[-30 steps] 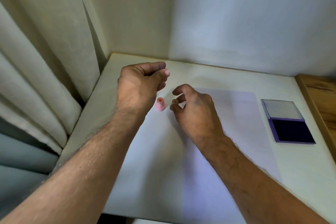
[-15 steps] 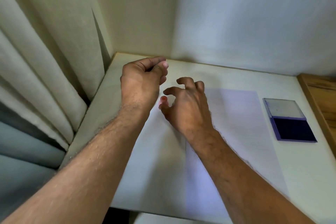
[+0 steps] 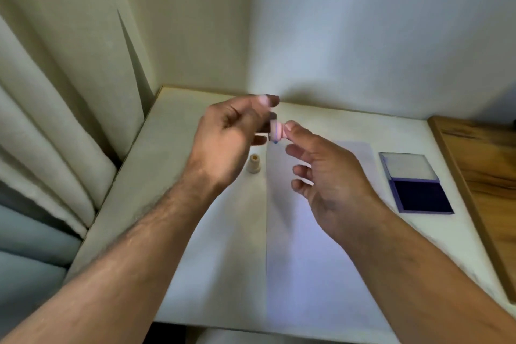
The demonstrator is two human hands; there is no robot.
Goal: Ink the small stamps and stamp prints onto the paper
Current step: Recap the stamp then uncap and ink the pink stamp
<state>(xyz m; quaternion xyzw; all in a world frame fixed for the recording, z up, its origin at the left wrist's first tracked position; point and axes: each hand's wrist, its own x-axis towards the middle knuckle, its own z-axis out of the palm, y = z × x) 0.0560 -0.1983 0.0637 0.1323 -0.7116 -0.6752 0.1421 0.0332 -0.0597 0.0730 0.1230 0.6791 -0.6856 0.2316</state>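
A small pink stamp (image 3: pixel 277 131) with a blue-inked rim is held in the air above the table's far side. My right hand (image 3: pixel 326 176) pinches its right end with the fingertips while the other fingers stay spread. My left hand (image 3: pixel 231 139) is blurred, and its curled fingers pinch the stamp's left end. A second, beige stamp (image 3: pixel 254 164) stands upright on the table just below my left hand. The white paper (image 3: pixel 307 232) lies under both forearms. The open purple ink pad (image 3: pixel 418 193) sits to the right of the paper.
The white table (image 3: pixel 178 148) fits into a corner of pale walls. Curtains (image 3: pixel 55 120) hang along its left edge. A wooden surface (image 3: pixel 483 170) borders the table on the right, just beyond the ink pad.
Both hands have risen off the table. The pink stamp, which stood on the table a second ago, is now lifted between them. The beige stamp has come into sight on the table.
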